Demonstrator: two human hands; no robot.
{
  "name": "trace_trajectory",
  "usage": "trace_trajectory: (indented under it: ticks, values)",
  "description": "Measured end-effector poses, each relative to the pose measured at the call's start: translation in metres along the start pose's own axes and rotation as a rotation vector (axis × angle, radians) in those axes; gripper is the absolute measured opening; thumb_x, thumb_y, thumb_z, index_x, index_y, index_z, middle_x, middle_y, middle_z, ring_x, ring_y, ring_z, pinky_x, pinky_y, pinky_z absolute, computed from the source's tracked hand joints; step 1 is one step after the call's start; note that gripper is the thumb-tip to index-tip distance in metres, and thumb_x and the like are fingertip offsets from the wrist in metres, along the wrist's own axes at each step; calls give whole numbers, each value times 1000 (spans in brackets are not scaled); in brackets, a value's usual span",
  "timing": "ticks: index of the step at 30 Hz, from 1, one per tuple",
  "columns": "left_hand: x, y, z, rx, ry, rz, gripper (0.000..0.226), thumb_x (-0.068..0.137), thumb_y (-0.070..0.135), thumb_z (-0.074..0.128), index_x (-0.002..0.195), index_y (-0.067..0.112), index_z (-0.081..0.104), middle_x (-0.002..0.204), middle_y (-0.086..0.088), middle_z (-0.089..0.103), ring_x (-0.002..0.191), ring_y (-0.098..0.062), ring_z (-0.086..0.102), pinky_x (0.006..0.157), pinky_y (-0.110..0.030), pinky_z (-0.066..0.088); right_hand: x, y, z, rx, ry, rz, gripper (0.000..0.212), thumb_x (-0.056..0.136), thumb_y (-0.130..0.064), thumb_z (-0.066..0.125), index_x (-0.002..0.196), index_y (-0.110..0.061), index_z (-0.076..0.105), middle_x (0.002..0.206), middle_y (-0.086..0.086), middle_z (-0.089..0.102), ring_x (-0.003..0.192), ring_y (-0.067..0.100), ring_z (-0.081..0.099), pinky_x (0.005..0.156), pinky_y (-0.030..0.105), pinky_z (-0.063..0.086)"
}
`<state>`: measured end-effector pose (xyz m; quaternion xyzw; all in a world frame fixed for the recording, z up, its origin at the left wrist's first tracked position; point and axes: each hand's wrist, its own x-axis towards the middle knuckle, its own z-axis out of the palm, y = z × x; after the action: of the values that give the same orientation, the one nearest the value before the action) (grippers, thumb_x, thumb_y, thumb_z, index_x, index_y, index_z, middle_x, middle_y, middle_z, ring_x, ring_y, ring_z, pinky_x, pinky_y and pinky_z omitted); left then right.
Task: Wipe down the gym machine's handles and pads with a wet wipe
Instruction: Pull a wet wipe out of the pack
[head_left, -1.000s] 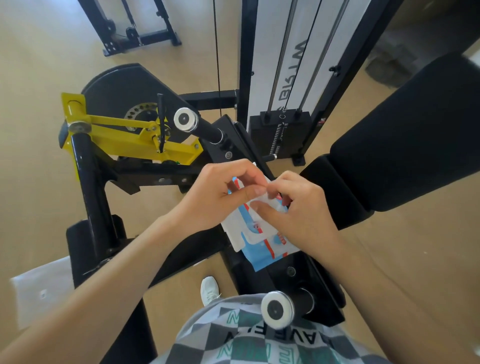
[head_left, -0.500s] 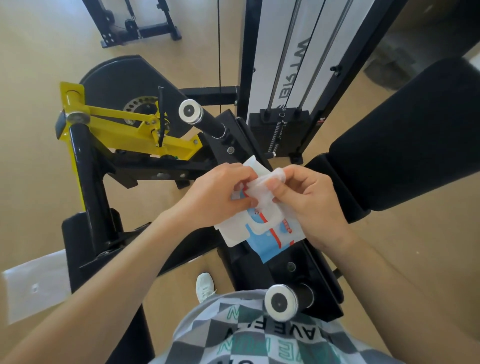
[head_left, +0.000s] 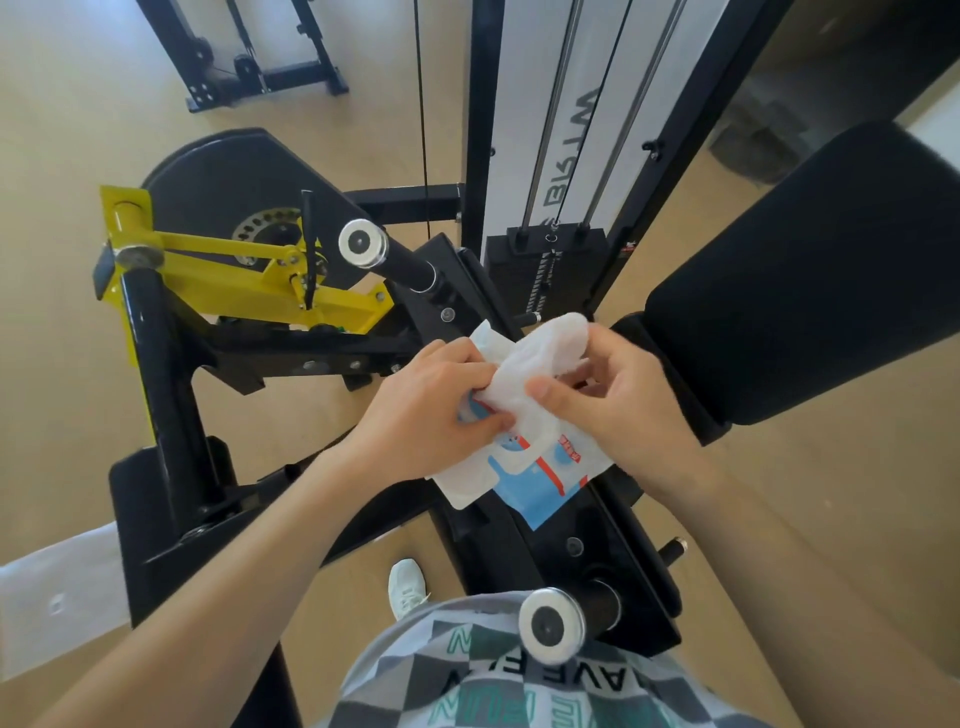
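Observation:
A blue and white wet wipe pack (head_left: 530, 473) lies in front of me over the black machine frame. My left hand (head_left: 426, 410) grips its upper end with curled fingers. My right hand (head_left: 618, 405) pinches a white wet wipe (head_left: 545, 358) that stands partly out of the pack's opening and bunches upward. A black handle with a chrome end cap (head_left: 363, 244) juts out beyond my hands, and a second chrome-capped handle (head_left: 550, 626) sits close to my body. A large black pad (head_left: 810, 275) fills the right side.
A yellow lever arm (head_left: 234, 280) and a black cam plate (head_left: 234, 182) stand at the left. The weight stack (head_left: 545, 254) with guide rods rises at the back. Another black frame (head_left: 260, 67) stands on the tan floor far off. My white shoe (head_left: 408, 584) shows below.
My right hand has drawn the wet wipe up and further out of the pack, where at first both hands only worked at its opening. The left hand keeps holding the pack.

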<state>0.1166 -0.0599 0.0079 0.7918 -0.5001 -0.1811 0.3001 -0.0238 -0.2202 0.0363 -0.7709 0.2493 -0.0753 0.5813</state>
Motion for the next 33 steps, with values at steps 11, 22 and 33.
trace_trajectory:
  ticks: [11,22,33]
  values:
    - [-3,3,9,66,56,-63,62,66,81,57,105,34,64,98,19,54,95,-8,49,72,-28,53,10,-14,-3,76,-65,-43,16,97,-23,64,110,-14,68,102,0,77,93,15,75,77,33,63]
    - [-15,1,8,-29,137,-13,44,77,69,65,108,40,55,103,26,51,94,-3,57,74,-16,54,13,5,-24,87,289,-44,56,95,6,58,137,-31,52,123,-8,59,103,5,65,68,34,65]
    - [-23,25,10,201,134,-185,50,81,66,72,119,36,61,113,22,64,95,-2,47,71,-8,29,1,33,-4,-88,42,53,10,93,-29,73,93,-19,74,90,-9,75,86,12,75,72,33,64]
